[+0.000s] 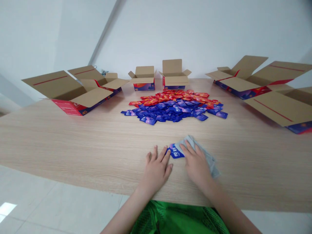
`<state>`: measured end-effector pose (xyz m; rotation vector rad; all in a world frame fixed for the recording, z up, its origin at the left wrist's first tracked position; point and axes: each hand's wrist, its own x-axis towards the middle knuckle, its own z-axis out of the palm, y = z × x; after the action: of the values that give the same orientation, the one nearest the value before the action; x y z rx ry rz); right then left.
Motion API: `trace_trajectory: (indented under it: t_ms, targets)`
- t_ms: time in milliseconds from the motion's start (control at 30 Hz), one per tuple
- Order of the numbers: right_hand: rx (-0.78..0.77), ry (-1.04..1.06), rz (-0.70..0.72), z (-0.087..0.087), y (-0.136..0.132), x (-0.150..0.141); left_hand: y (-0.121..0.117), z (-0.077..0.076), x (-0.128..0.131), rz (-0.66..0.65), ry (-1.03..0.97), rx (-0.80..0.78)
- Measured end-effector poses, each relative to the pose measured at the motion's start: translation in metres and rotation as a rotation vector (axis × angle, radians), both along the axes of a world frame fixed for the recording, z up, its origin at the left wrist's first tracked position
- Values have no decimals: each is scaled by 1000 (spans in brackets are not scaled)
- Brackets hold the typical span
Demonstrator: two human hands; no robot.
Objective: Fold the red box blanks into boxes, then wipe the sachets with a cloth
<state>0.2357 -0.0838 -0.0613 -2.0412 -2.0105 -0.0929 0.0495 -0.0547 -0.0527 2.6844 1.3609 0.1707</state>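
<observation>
A blue sachet (178, 153) with white lettering lies flat on the table in front of me. My left hand (156, 166) rests palm down with its fingers spread, the fingertips pressing the sachet's left end. On the sachet's right part lies a grey cloth (207, 156), which hides that end. My right hand (197, 162) presses the cloth down against the sachet and holds it under its fingers; the thumb is hard to see. Beyond both hands is a pile of blue sachets (168, 111), with red sachets (168, 96) behind them.
Printed cardboard boxes with raised flaps stand around the wooden table (73, 143): a left box (70, 105), two back boxes, one of them the smaller-looking box (144, 86), and several at right, including the nearest right box (299, 126). A white wall rises behind.
</observation>
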Motion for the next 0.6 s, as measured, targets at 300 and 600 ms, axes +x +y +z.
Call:
trace_trajectory:
  t_ms: [300, 600]
  targets:
    - [15, 52, 50, -2, 0, 7, 0, -4, -2, -3, -31, 23]
    - [37, -6, 80, -1, -3, -14, -1, 2, 0, -1, -7, -13]
